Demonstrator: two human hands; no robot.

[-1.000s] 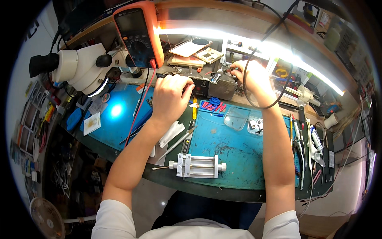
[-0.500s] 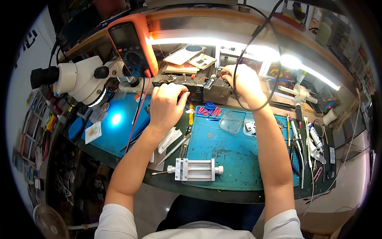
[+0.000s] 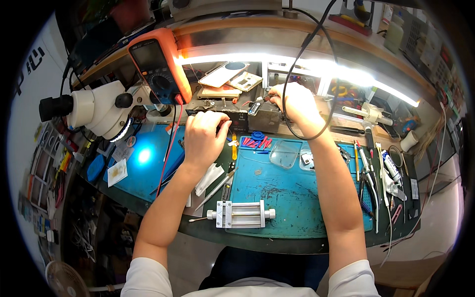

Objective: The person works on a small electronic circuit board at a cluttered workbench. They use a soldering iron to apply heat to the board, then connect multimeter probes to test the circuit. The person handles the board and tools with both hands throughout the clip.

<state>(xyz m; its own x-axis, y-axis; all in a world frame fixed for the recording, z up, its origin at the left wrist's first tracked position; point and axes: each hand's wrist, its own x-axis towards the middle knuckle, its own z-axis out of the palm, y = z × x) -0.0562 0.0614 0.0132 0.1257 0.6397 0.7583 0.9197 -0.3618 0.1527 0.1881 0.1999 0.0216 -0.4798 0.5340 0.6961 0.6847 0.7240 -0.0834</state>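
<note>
- At the back of the bench, the right hand has its fingers bent at a small dark piece above a grey box; whether they grip it, I cannot tell.
- Just left of those fingertips, a small black-and-white module sits tilted at the box's top edge.
- In front of a black box, the left hand is loosely curled, back upward, thumb near the forefinger; any hold is hidden.
- Left of it stands an orange-cased digital multimeter, a red lead running down from it.
- Farther left, a white stereo microscope stands over a lit spot.
- Near the front edge, a metal clamping fixture lies on a blue work mat, beside a cotton swab.
</note>
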